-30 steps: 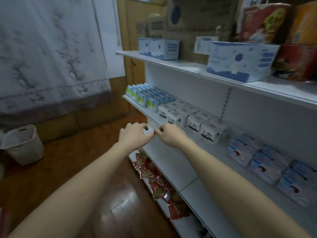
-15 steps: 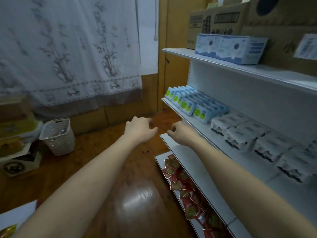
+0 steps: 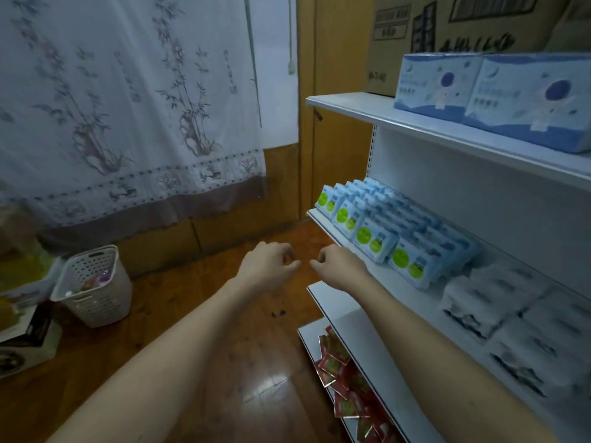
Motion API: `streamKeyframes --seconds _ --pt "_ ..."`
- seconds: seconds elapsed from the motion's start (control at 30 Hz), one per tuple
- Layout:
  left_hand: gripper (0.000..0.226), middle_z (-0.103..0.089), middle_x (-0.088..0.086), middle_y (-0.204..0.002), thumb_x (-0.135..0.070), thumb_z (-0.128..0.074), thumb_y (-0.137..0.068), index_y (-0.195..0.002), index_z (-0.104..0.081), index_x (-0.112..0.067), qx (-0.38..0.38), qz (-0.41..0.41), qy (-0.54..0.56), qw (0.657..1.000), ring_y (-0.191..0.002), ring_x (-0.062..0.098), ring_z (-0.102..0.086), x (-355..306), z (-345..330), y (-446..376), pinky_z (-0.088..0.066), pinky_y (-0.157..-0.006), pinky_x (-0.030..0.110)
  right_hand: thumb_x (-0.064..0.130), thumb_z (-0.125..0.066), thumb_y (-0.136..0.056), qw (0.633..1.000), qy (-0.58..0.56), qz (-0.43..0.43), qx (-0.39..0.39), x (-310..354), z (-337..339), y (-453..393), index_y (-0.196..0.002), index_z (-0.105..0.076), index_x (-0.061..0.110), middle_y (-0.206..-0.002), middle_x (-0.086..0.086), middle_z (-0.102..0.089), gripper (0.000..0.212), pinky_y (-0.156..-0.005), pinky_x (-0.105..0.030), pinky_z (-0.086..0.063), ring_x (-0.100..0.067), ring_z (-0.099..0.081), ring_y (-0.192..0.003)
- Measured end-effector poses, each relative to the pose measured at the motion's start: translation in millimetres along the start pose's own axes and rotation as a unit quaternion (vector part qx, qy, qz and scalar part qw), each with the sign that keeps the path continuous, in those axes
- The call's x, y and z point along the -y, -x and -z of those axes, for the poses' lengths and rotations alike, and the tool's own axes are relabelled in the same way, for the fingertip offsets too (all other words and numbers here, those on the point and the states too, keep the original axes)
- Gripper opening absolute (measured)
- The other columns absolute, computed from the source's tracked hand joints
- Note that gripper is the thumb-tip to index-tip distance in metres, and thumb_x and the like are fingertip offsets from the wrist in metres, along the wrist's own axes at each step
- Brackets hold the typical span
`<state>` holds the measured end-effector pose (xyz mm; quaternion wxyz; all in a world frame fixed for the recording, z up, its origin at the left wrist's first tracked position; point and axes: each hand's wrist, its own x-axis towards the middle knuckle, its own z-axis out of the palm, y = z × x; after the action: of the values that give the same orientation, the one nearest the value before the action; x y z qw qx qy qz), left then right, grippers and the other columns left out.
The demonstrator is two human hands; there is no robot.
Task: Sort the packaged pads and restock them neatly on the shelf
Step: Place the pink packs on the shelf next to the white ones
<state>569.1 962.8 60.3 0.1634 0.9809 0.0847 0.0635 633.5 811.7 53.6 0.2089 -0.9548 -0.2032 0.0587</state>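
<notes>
Beside the white shelf (image 3: pixel 412 123), both empty hands hover over wooden floor (image 3: pixel 192 314).

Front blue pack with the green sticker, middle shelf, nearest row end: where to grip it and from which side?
Pinch the blue pack across its two narrow sides, coming from the aisle side, in front. It stands upright at the head of its row with the sticker face outward; packs behind it and a neighbouring row close off the rest. The right hand hovers nearest, holding nothing, like the left hand.

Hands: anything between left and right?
Nothing held: between the left hand and right hand only bare wooden floor shows in the head view.
</notes>
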Motion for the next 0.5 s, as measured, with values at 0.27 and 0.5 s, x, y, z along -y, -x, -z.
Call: streamKeyframes --seconds 0.27,0.5 --pt "0.028 -0.062 -0.01 -0.115 -0.047 -0.053 -0.095 -0.117 -0.062 -0.032 0.006 -0.049 0.031 0.998 -0.106 0.009 -0.047 23.3 -11.4 -115.6 -0.047 -0.088 0.027 0.042 -0.052 -0.093 0.999 -0.01 -0.035 -0.003 -11.2 3.5 -118.8 -0.096 -0.066 0.018 -0.093 -0.003 -0.068 0.028 -0.081 -0.041 -0.056 -0.024 -0.064 -0.089" --pt "0.027 -0.062 -0.01 -0.115 -0.043 -0.056 -0.095 -0.118 -0.061 -0.03 0.035 -0.123 0.066 0.99 -0.105 0.009 -0.047 64.2 -28.9 -225.7 -0.047 -0.085 0.025 0.041 -0.053 -0.091 0.997 -0.004 -0.08 0.018 -7.9 -22.4 -214.5 -0.093 -0.065 0.019 -0.094 -0.004 -0.069 0.024 -0.073 -0.033 -0.048 -0.025 -0.064 -0.092"
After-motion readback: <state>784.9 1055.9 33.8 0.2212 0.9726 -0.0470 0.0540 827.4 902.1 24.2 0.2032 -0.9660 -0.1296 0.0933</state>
